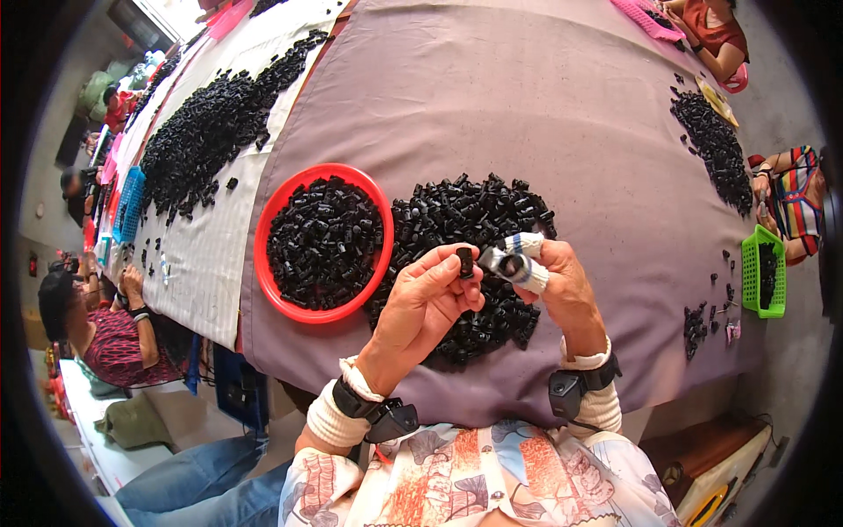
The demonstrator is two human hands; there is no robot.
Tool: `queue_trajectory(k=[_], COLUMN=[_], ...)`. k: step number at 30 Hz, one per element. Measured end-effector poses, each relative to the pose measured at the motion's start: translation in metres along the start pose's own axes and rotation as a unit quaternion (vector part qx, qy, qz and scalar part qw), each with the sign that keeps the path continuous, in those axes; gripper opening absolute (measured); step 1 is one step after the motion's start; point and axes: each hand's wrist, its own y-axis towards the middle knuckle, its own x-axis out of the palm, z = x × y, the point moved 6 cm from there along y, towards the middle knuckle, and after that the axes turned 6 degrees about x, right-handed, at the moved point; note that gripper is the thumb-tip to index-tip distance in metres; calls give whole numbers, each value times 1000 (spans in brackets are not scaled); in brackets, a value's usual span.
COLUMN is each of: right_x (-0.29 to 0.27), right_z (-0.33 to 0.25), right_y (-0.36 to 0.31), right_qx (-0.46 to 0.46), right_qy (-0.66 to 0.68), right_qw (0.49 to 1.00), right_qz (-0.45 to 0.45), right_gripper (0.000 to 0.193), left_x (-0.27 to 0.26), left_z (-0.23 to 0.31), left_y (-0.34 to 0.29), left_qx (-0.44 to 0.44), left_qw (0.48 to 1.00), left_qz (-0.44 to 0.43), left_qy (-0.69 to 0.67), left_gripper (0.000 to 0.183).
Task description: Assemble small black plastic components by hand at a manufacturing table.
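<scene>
View from above a person seated at a table covered in mauve cloth [527,105]. Both hands are raised just over a heap of small black plastic parts [465,224], which lies beside a round red tray [272,220] filled with more of the same pieces.

The left hand [426,303] pinches 1 small black part [464,262] between thumb and fingertips, fingers closed on it, holding it upright at the tips. The right hand [562,290], its fingertips wrapped in white tape, is closed around a second small piece [499,262] that looks dark with a shiny metallic ring (too small to tell exactly what it is). The 2 pieces sit just beside each other, nearly touching, above the near edge of the heap.

The black part looks like moulded plastic: very light, stiff, smooth and probably a little slippery, and small enough to drop easily. A fingertip pinch across its 2 narrow sides seems the surest hold, leaving one end free.

Further piles of black parts [211,123] lie on a white sheet at the left and at the far right [716,145], near a green basket [762,268]. Other people sit along the table edges.
</scene>
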Motion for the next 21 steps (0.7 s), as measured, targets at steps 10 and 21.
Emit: queue_trajectory(k=[10, 21], right_x=[6, 18], right_z=[8, 4], right_y=[-7, -1], right_qx=[29, 0], right_qy=[70, 12], right_qw=[996, 1000], right_qz=[-38, -8], right_gripper=[19, 30], left_x=[-16, -16], left_z=[1, 14], left_y=[-3, -10], left_qx=[31, 72], left_qw=[996, 964], left_qz=[28, 21], left_qy=[80, 257], left_gripper=[25, 18])
